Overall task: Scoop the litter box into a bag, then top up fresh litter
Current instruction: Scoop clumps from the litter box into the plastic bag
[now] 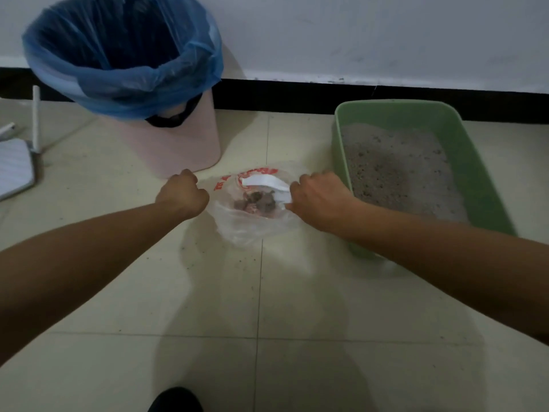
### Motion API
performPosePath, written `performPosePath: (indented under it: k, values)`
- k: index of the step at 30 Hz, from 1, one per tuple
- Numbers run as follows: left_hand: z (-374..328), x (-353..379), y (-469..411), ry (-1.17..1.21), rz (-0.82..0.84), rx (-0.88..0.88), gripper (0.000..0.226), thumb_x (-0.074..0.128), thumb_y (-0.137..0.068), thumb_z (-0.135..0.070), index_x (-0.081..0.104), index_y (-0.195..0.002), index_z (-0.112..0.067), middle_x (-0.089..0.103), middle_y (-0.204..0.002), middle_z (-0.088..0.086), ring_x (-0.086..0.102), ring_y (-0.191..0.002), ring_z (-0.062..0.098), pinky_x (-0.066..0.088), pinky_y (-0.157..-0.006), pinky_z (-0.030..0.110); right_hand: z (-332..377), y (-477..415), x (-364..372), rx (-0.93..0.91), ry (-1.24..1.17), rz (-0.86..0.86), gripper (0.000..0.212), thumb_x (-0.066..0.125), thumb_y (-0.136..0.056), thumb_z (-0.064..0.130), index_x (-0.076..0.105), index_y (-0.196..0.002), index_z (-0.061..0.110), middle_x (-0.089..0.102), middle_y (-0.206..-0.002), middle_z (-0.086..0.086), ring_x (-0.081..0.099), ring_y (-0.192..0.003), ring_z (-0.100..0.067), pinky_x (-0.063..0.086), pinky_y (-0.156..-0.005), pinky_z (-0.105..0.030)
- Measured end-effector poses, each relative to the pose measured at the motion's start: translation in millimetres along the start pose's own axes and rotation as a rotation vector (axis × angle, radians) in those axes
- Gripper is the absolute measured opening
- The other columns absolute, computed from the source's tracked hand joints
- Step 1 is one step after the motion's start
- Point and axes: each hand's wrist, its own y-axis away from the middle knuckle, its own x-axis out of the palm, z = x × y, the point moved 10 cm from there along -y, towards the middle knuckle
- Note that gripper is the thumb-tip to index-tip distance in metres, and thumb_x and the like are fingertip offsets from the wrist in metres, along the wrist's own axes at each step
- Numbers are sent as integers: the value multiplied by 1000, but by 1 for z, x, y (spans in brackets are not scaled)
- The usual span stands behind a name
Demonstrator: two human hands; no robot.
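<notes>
A clear plastic bag (249, 224) with red print sits on the floor between my hands, holding dark clumps of used litter (255, 202). My left hand (182, 193) grips the bag's left edge in a fist. My right hand (319, 197) grips the handle of a white scoop (267, 184), whose blade lies across the bag's open mouth. To the right stands the green litter box (475, 179), filled with grey litter (398, 171).
A pink bin (184, 144) lined with a blue bag (124, 69) stands behind the bag at the left, against a white wall with black skirting. A white object with thin legs (17, 162) lies at the far left. A dark shoe tip (175, 401) shows at the bottom.
</notes>
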Motion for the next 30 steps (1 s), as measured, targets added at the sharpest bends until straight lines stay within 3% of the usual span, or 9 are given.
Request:
performPosePath:
  k: [6, 9, 11, 14, 16, 18, 21, 25, 30]
  values:
    - [0, -2, 4, -7, -14, -1, 38, 53, -85, -20, 52, -122, -9, 61, -112, 15, 59, -96, 35, 53, -80, 40, -28, 14, -11, 51, -74, -131, 58, 30, -99, 62, 57, -118, 14, 63, -97, -9, 55, -70, -26, 33, -59, -32]
    - [-10, -1, 4, -4, 10, 20, 42, 56, -85, -21, 51, -125, -8, 61, -116, 14, 59, -100, 34, 53, -82, 40, -64, 28, -2, 253, -463, -63, 59, 32, -98, 64, 61, -88, 14, 59, -74, -5, 52, -62, -23, 32, -50, -30]
    - [-24, 1, 5, -33, 6, 45, 46, 56, -86, -27, 48, -127, -7, 57, -121, 17, 57, -105, 37, 50, -85, 42, -95, 43, 6, 403, -743, -92, 60, 34, -99, 61, 54, -69, 13, 52, -61, -4, 51, -57, -22, 36, -51, -31]
    - [-62, -8, 13, -247, -144, 155, 52, 50, -91, -37, 43, -132, -6, 45, -132, 21, 43, -118, 40, 37, -96, 50, -141, 71, 15, 558, -873, -141, 64, 32, -100, 61, 59, -73, 10, 49, -59, -4, 45, -51, -19, 33, -51, -28]
    - [-99, -13, 25, -242, -238, 296, 51, 47, -92, -36, 42, -134, -6, 42, -136, 21, 38, -123, 39, 31, -100, 51, -171, 94, 25, 635, -874, -149, 61, 30, -99, 63, 57, -73, 16, 49, -61, -2, 43, -51, -17, 29, -50, -25]
    - [-132, -10, 34, -101, -227, 377, 50, 47, -93, -32, 42, -136, -8, 39, -140, 19, 34, -127, 37, 29, -103, 50, -200, 117, 39, 720, -804, -138, 59, 27, -95, 72, 54, -75, 23, 51, -63, 2, 47, -54, -14, 30, -51, -25]
    - [-177, 8, 44, 111, -131, 405, 48, 46, -94, -27, 42, -138, -8, 40, -141, 18, 37, -129, 34, 32, -106, 46, -233, 143, 66, 793, -641, -46, 71, 21, -85, 85, 55, -101, 25, 58, -74, 1, 56, -64, -18, 41, -58, -29]
    - [-227, 57, 60, 303, 119, 345, 48, 42, -97, -26, 42, -141, -6, 45, -142, 16, 45, -128, 32, 35, -106, 35, -244, 156, 89, 734, -403, 76, 61, 32, -96, 69, 56, -118, 17, 56, -86, -7, 53, -72, -26, 39, -61, -32]
    - [-269, 98, 77, 458, 299, 290, 47, 30, -102, -34, 57, -115, 2, 57, -124, 27, 54, -113, 40, 44, -97, 40, -239, 135, 105, 646, -278, 115, 41, 34, -103, 52, 53, -100, 16, 55, -78, -4, 54, -68, -24, 39, -58, -31]
